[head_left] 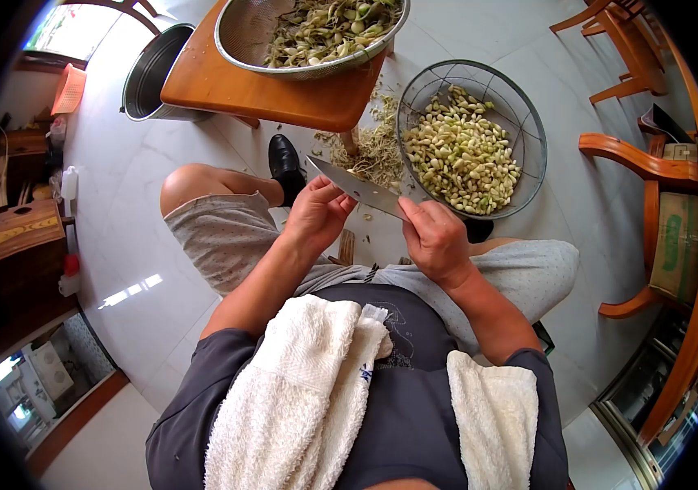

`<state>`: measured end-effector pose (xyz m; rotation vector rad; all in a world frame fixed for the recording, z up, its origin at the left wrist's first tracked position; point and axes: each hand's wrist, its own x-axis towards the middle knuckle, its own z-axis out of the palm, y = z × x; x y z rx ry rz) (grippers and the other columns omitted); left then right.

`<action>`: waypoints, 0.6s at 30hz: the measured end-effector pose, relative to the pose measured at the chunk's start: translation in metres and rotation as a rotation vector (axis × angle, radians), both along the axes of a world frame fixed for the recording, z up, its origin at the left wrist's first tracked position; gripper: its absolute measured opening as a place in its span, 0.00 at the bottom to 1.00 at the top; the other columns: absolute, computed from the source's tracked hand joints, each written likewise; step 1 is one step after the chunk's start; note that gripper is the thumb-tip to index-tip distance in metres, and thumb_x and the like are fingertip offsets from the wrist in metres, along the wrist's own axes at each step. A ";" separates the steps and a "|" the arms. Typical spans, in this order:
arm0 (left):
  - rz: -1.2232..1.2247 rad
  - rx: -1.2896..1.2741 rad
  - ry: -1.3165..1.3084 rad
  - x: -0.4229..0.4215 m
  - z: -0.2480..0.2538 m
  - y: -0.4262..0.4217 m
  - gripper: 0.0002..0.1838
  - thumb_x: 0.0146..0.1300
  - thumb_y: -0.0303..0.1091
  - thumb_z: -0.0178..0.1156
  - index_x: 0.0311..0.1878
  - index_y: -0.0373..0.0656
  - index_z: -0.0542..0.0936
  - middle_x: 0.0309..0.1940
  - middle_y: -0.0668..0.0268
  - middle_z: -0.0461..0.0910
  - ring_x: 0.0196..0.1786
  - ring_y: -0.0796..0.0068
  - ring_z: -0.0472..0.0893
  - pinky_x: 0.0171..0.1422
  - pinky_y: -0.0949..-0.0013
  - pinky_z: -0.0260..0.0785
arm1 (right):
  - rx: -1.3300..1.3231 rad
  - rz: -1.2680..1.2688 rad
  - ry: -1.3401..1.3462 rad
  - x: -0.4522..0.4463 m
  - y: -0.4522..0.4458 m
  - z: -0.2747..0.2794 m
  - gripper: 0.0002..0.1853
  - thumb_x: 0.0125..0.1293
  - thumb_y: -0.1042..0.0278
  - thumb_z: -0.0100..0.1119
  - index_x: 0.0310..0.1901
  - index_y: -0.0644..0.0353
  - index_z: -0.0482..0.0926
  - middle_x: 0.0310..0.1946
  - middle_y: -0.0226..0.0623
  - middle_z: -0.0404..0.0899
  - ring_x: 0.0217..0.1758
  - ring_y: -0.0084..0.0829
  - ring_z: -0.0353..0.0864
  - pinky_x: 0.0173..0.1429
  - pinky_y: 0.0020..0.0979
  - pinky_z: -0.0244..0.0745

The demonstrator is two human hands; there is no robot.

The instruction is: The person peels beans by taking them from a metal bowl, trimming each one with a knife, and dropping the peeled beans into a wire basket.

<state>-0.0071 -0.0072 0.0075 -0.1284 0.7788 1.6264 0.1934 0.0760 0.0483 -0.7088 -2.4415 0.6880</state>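
Observation:
My right hand is wrapped around the handle of a kitchen knife, its broad blade pointing left and away from me. Close to the blade, my left hand is closed in a pinch; what its fingers hold is hidden or too small to name. Beyond the knife, a heap of cut roots and stalks lies on the floor. To the right stands a round wire-mesh basket with many trimmed pale bulbs in it. A metal colander of untrimmed bulbs is farther off.
The colander rests on a wooden stool. A metal bucket stands left of it. Wooden chairs and a cardboard box are at the right. A white towel hangs over my shoulders.

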 end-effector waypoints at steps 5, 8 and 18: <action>0.005 -0.013 0.034 0.001 0.001 0.000 0.02 0.62 0.22 0.59 0.35 0.38 0.76 0.35 0.62 0.81 0.40 0.72 0.80 0.49 0.69 0.74 | 0.006 -0.004 -0.002 0.000 -0.001 -0.001 0.18 0.51 0.80 0.61 0.47 0.63 0.79 0.28 0.39 0.76 0.31 0.41 0.77 0.36 0.36 0.74; 0.021 -0.052 0.107 0.001 0.001 0.000 0.02 0.62 0.22 0.60 0.36 0.38 0.76 0.35 0.62 0.81 0.39 0.72 0.80 0.47 0.69 0.73 | -0.007 -0.029 -0.029 -0.001 -0.002 -0.005 0.14 0.53 0.77 0.60 0.43 0.62 0.79 0.28 0.40 0.76 0.31 0.42 0.77 0.35 0.37 0.73; -0.060 0.150 0.254 -0.012 0.020 -0.008 0.05 0.61 0.23 0.62 0.40 0.37 0.76 0.35 0.60 0.81 0.36 0.72 0.79 0.42 0.69 0.72 | -0.361 -0.135 -0.439 0.010 0.012 -0.045 0.12 0.61 0.64 0.49 0.27 0.62 0.77 0.28 0.51 0.79 0.34 0.53 0.78 0.41 0.50 0.72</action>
